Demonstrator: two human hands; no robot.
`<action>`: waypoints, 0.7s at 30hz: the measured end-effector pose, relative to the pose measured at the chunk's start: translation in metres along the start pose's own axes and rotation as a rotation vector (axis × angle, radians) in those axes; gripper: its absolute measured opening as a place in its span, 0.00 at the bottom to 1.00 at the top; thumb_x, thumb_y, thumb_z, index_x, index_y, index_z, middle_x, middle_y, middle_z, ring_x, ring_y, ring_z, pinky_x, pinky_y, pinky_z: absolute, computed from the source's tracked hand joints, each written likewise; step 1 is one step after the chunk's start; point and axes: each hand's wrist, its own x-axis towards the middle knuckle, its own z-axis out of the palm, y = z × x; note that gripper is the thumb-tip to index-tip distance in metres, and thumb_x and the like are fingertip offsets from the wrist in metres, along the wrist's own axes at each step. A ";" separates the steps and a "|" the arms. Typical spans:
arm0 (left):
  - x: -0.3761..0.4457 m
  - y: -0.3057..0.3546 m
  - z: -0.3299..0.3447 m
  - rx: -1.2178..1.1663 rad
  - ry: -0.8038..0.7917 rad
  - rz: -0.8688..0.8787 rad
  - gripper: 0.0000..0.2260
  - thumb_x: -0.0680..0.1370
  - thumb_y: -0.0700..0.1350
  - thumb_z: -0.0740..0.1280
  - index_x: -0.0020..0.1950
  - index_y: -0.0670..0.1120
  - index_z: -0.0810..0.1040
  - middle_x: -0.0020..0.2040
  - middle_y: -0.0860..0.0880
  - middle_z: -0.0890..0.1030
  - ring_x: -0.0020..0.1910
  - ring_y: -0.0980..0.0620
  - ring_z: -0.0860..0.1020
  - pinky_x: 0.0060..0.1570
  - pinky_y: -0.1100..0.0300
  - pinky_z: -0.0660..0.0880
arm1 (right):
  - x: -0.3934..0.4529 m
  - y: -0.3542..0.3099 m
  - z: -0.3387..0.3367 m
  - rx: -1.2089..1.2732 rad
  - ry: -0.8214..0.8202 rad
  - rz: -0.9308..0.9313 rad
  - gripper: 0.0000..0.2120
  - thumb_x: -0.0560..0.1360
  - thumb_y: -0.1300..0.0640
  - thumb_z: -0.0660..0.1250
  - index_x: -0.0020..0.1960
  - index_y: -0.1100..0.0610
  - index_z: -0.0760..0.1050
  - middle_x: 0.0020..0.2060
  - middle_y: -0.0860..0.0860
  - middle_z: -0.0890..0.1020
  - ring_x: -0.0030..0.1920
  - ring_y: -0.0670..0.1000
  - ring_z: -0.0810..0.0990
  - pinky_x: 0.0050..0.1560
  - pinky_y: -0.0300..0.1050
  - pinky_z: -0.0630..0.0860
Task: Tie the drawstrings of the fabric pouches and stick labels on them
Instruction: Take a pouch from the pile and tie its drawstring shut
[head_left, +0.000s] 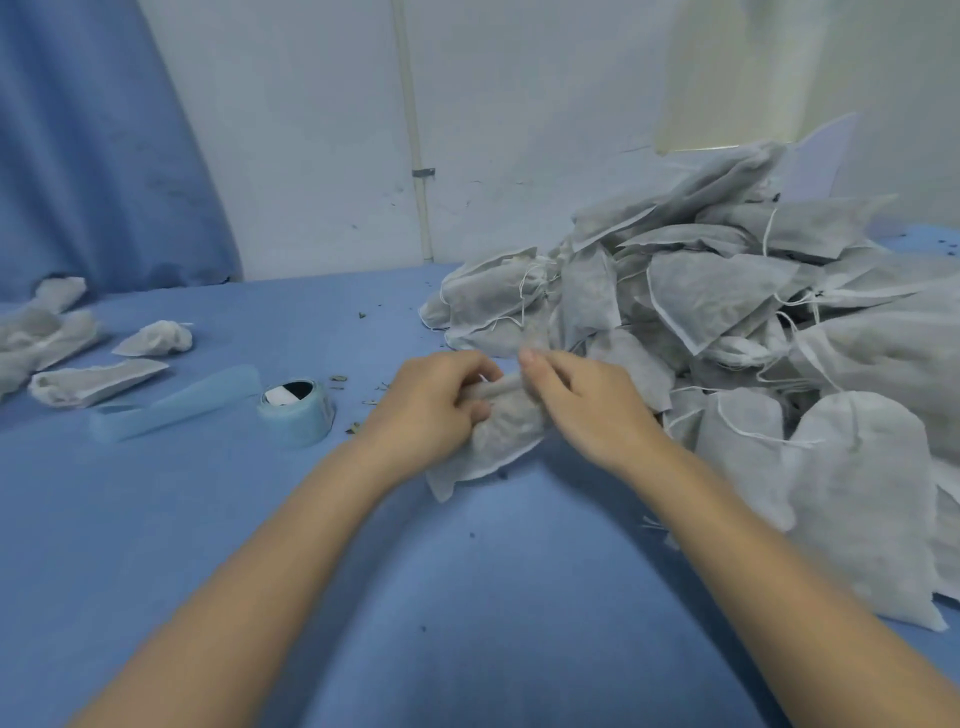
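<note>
A blue cloth is covering the tabletop (467, 597), with dark crumbs lying scattered on it. A scuffed white wall (311, 156) is standing at the far side, a thin white pipe (415, 130) running down it. A blue curtain (93, 156) is hanging at far left. Pale light is falling at far right.

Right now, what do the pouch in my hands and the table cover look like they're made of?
The pouch looks like thin, matte non-woven fabric: grey-white, faintly see-through, with darker filling showing through. The table cover looks like blue matte cloth, possibly non-woven too; it lies soft with shallow folds and no shine.
</note>
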 end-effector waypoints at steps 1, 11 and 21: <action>-0.001 -0.009 -0.006 -0.002 0.040 -0.005 0.11 0.75 0.37 0.68 0.55 0.48 0.79 0.50 0.52 0.80 0.49 0.55 0.75 0.44 0.68 0.65 | 0.001 0.000 0.004 0.034 -0.007 0.017 0.23 0.80 0.42 0.54 0.43 0.58 0.78 0.34 0.51 0.80 0.41 0.52 0.77 0.45 0.45 0.70; -0.012 -0.027 -0.005 0.128 0.043 0.104 0.34 0.65 0.53 0.67 0.70 0.49 0.66 0.69 0.54 0.68 0.66 0.55 0.65 0.65 0.59 0.61 | 0.016 -0.021 0.030 0.084 -0.058 -0.006 0.21 0.77 0.50 0.65 0.30 0.62 0.73 0.24 0.51 0.70 0.27 0.46 0.64 0.33 0.39 0.63; 0.006 -0.022 0.020 0.063 0.149 0.054 0.23 0.78 0.46 0.58 0.72 0.50 0.59 0.55 0.51 0.79 0.53 0.47 0.76 0.42 0.56 0.67 | 0.030 -0.008 0.031 0.119 -0.016 -0.054 0.20 0.78 0.51 0.63 0.36 0.65 0.79 0.21 0.46 0.72 0.26 0.43 0.67 0.30 0.33 0.64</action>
